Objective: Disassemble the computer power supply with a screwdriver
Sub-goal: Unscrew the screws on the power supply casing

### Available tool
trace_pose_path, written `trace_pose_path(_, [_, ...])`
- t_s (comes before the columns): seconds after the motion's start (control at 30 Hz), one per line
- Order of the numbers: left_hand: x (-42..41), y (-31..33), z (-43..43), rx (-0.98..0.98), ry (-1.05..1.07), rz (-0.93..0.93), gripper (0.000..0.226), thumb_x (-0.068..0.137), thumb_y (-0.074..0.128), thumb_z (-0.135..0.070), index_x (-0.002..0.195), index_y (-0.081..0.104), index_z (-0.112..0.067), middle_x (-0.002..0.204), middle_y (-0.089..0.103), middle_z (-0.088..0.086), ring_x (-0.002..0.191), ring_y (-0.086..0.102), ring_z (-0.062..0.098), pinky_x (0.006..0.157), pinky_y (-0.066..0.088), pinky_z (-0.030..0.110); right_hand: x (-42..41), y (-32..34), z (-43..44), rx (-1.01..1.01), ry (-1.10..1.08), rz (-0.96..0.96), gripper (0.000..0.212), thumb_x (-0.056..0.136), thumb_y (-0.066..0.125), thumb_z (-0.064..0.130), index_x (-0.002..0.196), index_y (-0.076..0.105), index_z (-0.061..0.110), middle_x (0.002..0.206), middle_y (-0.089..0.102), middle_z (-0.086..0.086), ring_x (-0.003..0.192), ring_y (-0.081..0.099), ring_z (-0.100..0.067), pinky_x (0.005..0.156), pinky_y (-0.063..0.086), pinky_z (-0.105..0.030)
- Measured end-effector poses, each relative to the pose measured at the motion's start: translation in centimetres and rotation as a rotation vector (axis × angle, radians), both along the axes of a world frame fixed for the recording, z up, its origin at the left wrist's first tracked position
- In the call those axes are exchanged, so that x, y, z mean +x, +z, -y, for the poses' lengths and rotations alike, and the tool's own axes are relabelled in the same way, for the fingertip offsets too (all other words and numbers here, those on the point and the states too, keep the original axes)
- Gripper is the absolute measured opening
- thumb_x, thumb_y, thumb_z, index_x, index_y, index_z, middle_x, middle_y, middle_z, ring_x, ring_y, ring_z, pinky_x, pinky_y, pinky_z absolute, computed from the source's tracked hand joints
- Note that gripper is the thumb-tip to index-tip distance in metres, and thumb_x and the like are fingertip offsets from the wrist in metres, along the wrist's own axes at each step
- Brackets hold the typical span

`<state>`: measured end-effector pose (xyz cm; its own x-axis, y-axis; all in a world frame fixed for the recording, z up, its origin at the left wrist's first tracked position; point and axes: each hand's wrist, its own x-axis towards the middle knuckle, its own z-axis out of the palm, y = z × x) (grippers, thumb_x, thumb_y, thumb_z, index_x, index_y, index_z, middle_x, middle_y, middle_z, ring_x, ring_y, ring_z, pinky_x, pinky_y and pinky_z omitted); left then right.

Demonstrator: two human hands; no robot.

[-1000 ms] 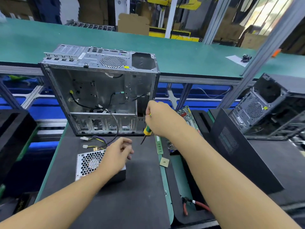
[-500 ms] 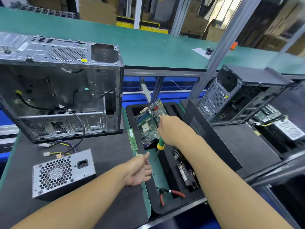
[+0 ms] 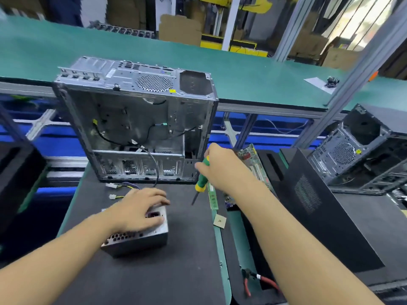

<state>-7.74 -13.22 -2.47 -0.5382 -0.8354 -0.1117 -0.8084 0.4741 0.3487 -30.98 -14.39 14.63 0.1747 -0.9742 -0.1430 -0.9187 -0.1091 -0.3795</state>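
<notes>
Black matting (image 3: 176,271) covers the near work surface. Behind it runs a green bench (image 3: 242,69), with cardboard boxes (image 3: 180,29) beyond. An open computer case (image 3: 136,119) stands at the mat's far edge. The power supply (image 3: 141,241) lies on the mat in front of the case.

The left hand (image 3: 141,210) rests palm-down on the power supply, fingers spread. The right hand (image 3: 222,170) grips a green-handled screwdriver (image 3: 201,183), tip down, just beside the case's lower right corner.

Half a second earlier, the left hand hovered clear of the power supply and the right hand was over the circuit board (image 3: 253,159).
</notes>
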Motion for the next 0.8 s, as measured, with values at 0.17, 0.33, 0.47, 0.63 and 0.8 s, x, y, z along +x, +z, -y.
trace_pose_path(0.17, [4.1, -1.2, -3.7, -0.061, 0.17, -0.21, 0.073, 0.08, 0.066, -0.065, 0.145, 0.045, -0.039, 0.148, 0.037, -0.03, 0.138, 0.028, -0.011, 0.116, 0.022, 0.023, 5.3, 0.8, -0.1, 0.002, 0.191, 0.092, 0.033, 0.098, 0.054, 0.035, 0.111, 0.051, 0.005, 0.104, 0.058, -0.011, 0.091, 0.055, -0.028, 0.063, 0.036, -0.032])
trace_pose_path(0.33, [2.0, -0.3, -3.9, 0.031, 0.465, -0.543, 0.019, 0.076, 0.077, -0.015, 0.079, 0.073, -0.034, 0.111, 0.067, -0.026, 0.108, 0.059, -0.009, 0.102, 0.042, 0.025, 7.9, 0.3, -0.3, 0.064, 0.273, 0.031, 0.03, 0.102, 0.045, 0.037, 0.108, 0.045, 0.008, 0.081, 0.052, -0.006, 0.061, 0.05, -0.021, 0.048, 0.03, -0.033])
trace_pose_path(0.47, [1.4, -1.1, -4.2, -0.019, 0.677, -0.643, 0.015, 0.08, 0.074, -0.019, 0.083, 0.066, -0.032, 0.096, 0.069, -0.023, 0.099, 0.06, -0.009, 0.085, 0.043, 0.013, 7.8, -0.1, -0.2, 0.042, 0.286, 0.005, 0.028, 0.102, 0.046, 0.032, 0.11, 0.047, 0.006, 0.092, 0.057, -0.012, 0.058, 0.051, -0.025, 0.047, 0.034, -0.031])
trace_pose_path(0.63, [1.8, -1.8, -4.7, -0.18, 0.525, -0.581, 0.012, 0.087, 0.076, -0.023, 0.095, 0.076, -0.031, 0.096, 0.068, -0.025, 0.092, 0.063, -0.004, 0.083, 0.046, 0.017, 7.5, -0.2, -0.1, 0.018, 0.29, -0.014, 0.025, 0.1, 0.047, 0.034, 0.108, 0.051, 0.01, 0.08, 0.051, -0.002, 0.052, 0.043, -0.018, 0.045, 0.03, -0.03])
trace_pose_path(0.8, [2.5, -1.9, -4.3, -0.21, 0.402, -0.517, 0.007, 0.084, 0.072, -0.03, 0.083, 0.079, -0.029, 0.098, 0.064, -0.025, 0.083, 0.059, -0.006, 0.074, 0.048, 0.021, 7.7, -0.9, -0.4, 0.072, 0.324, -0.018, 0.024, 0.102, 0.046, 0.031, 0.107, 0.051, 0.008, 0.073, 0.052, -0.003, 0.049, 0.04, -0.018, 0.043, 0.029, -0.029])
